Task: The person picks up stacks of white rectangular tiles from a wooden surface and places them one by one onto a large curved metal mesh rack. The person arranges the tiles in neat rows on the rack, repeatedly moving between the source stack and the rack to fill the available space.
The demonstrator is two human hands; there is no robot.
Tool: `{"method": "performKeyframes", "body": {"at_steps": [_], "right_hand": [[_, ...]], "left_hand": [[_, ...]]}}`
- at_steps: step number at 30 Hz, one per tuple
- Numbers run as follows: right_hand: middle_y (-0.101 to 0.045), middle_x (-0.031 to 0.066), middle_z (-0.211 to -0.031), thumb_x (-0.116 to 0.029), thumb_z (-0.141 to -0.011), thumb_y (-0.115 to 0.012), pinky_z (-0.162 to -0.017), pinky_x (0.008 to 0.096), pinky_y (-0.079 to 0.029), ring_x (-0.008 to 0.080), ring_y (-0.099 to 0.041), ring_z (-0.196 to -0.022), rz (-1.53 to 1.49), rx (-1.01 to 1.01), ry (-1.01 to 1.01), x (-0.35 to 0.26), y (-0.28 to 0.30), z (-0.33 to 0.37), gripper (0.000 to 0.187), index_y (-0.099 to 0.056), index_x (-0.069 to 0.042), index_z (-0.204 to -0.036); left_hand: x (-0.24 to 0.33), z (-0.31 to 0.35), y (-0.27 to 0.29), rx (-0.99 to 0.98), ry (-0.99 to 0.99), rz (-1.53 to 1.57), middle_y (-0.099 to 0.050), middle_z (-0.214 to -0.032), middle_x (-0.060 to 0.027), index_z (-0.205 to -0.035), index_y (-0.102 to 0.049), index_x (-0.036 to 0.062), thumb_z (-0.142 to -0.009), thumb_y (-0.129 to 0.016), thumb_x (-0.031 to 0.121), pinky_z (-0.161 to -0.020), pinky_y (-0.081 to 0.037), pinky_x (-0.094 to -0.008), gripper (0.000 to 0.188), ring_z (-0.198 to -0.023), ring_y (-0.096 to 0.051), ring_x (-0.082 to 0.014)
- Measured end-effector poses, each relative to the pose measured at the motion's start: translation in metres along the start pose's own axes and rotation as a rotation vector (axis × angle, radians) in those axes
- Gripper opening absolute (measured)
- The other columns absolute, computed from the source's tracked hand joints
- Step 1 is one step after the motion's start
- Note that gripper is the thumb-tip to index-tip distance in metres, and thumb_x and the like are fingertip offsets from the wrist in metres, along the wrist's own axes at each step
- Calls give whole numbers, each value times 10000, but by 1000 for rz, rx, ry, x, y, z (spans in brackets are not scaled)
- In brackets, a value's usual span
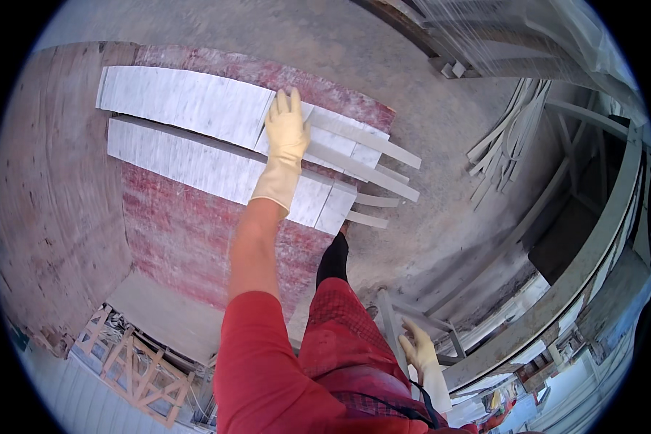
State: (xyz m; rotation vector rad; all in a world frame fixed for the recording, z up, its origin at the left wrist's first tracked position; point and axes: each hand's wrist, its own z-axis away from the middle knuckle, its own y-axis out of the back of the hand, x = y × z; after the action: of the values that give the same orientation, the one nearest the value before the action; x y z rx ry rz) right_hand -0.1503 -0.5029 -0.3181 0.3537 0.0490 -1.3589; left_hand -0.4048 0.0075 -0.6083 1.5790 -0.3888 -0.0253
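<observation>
My left hand (287,123), in a cream rubber glove, lies on the upper row of white, grey-veined stone slabs (188,101). Its fingers are stretched out, tips near a seam between slabs. Beside this hand, pale flat strips (365,141) run across the row and stick out past its right end. A second row of slabs (217,170) lies nearer to me, parallel to the first with a narrow dark gap between. Both rows rest on a red-stained board (173,210). My right hand (421,351), also gloved, hangs low at my right side, fingers apart and holding nothing.
A brown wooden panel (58,181) adjoins the board on the left. On the floor at right lies a bundle of pale strips (513,134). A curved metal frame (571,296) stands close on my right. Wooden lattice pieces (141,372) are at lower left, plastic sheeting (542,36) at upper right.
</observation>
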Motion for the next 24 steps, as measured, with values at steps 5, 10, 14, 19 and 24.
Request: {"method": "performKeyframes", "body": {"at_steps": [5, 10, 14, 19, 24], "right_hand": [[-722, 254, -1412, -172, -983, -763, -1114, 454, -544, 392, -705, -1309, -16, 31, 12, -2, 2, -5, 627, -586, -70, -1576], [-709, 264, -1431, -194, -995, -761, -1137, 457, -532, 396, -692, -1330, -43, 17, 4, 3, -4, -4, 630, -576, -53, -1580], [-698, 226, -1453, -195, -1016, -747, -1144, 447, -523, 353, -685, -1323, -20, -27, 4, 19, -11, -4, 633, -554, -84, -1608], [-709, 207, -1444, -185, -1020, -743, -1135, 441, -528, 324, -694, -1301, 36, -13, 85, 38, -10, -10, 621, -557, -76, -1603], [-703, 206, -1459, -180, -1022, -736, -1130, 431, -534, 318, -692, -1314, -149, -11, 39, 48, -13, -5, 631, -543, -83, -1615]], "left_hand": [[-3, 8, 6, -247, 262, 96, -650, -1392, -215, -1615, -465, 54, -741, -971, 370, -1058, -533, -551, 1058, -1299, -642, -414], [17, -1, 17, -474, 458, -88, -657, -1352, -183, -1671, -323, 70, -750, -981, 356, -1010, -561, -559, 1167, -1254, -678, -385], [35, -6, 7, -479, 510, -251, -649, -1361, -177, -1675, -268, 109, -754, -961, 259, -1002, -573, -550, 1163, -1244, -694, -376], [34, -12, 20, -509, 543, -119, -674, -1350, -195, -1586, -361, 103, -727, -968, 196, -1024, -591, -522, 1056, -1260, -698, -400], [31, 45, 35, -437, 705, 462, -698, -1370, -236, -1568, -440, 43, -626, -1020, 110, -1084, -588, -477, 1108, -1320, -680, -372]]}}
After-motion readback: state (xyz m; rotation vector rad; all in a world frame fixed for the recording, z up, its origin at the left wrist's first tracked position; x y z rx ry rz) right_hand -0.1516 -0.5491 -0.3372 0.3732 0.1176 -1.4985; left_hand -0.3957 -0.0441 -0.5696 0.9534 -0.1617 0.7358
